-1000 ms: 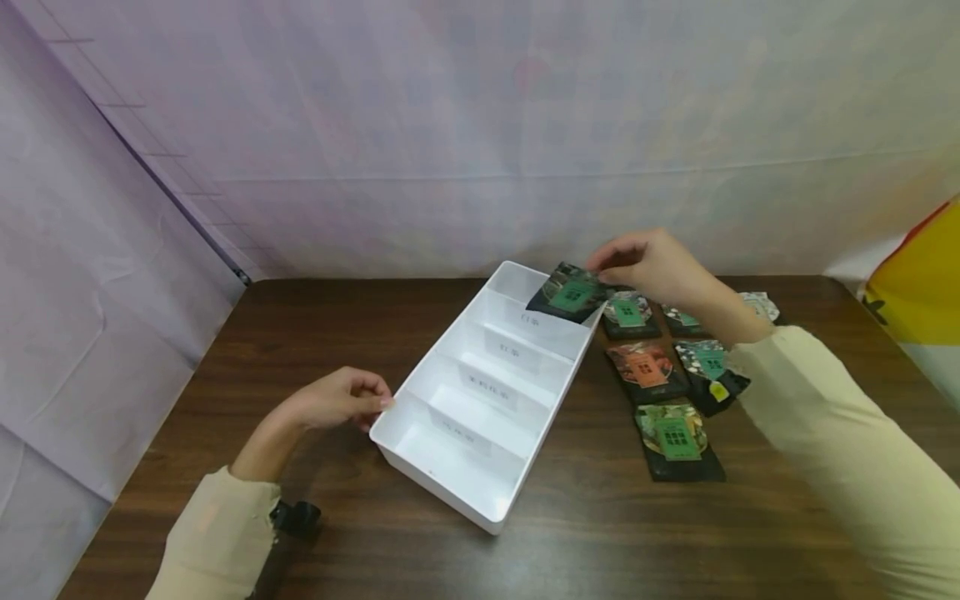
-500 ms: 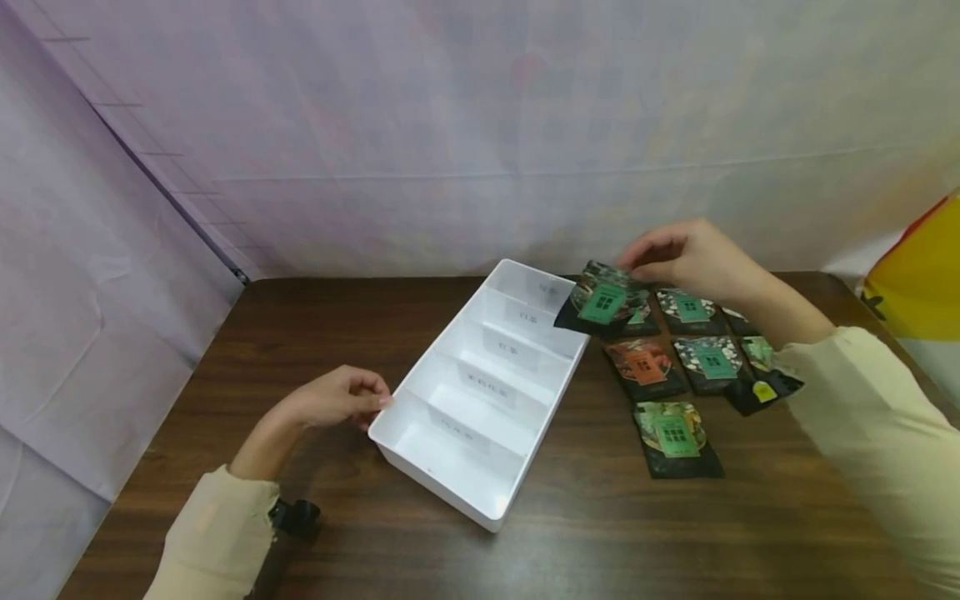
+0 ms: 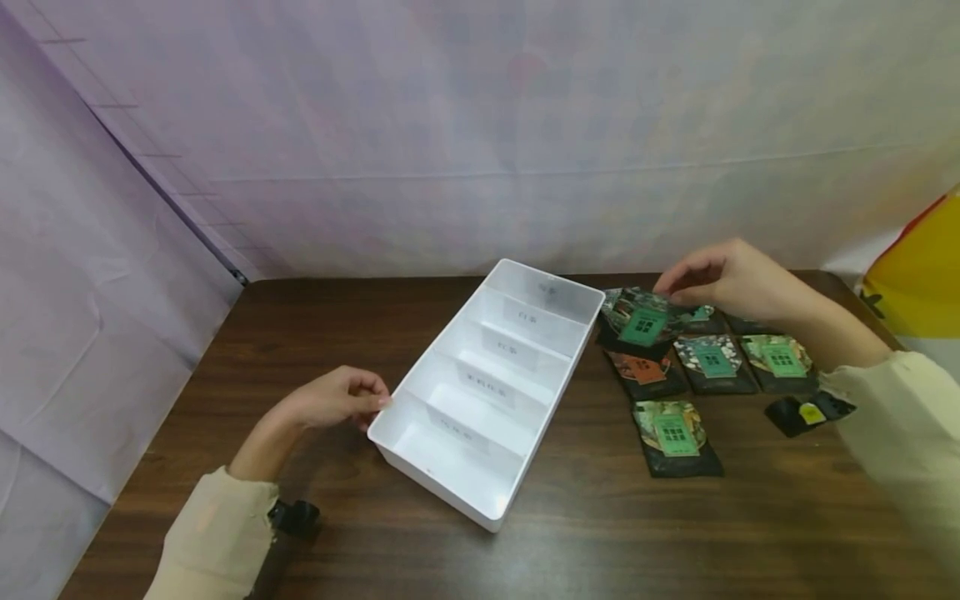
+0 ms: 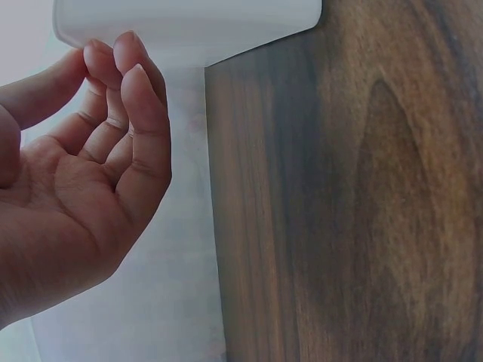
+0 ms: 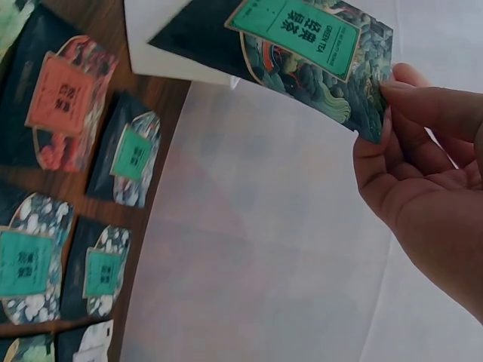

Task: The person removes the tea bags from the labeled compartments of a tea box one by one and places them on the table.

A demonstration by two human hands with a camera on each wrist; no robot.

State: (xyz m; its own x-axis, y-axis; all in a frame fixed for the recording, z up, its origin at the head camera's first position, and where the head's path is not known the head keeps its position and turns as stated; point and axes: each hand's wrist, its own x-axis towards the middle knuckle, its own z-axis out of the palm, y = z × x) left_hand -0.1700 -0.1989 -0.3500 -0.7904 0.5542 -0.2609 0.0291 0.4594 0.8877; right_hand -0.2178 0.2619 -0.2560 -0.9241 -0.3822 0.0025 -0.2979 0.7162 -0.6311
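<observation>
My right hand [image 3: 738, 279] pinches one corner of a dark green tea sachet [image 3: 642, 325], printed "GREEN TEA" on a green label. In the head view the sachet overlaps other sachets right of the white divided box [image 3: 491, 527]. The right wrist view shows thumb and fingers of the right hand [image 5: 434, 143] on the sachet's patterned end, its dark end overlapping a white surface. My left hand [image 3: 341, 398] holds the box's rim at the near left corner. In the left wrist view, thumb and fingertips of the left hand [image 4: 98, 151] meet at the box's edge [image 4: 189, 34].
Sachets lie in rows right of the box: an orange-labelled one [image 3: 645, 375], a white-flowered one [image 3: 712, 362], a yellow-green one [image 3: 780, 360] and a nearer one [image 3: 678, 442]. The box has labelled compartments. A pale curtain [image 3: 480, 167] hangs behind the wooden table [image 3: 600, 550].
My right hand has moved rightward with the green tea sachet, from over the box's far end to over the sachets beside it. The left hand and the box have stayed in place.
</observation>
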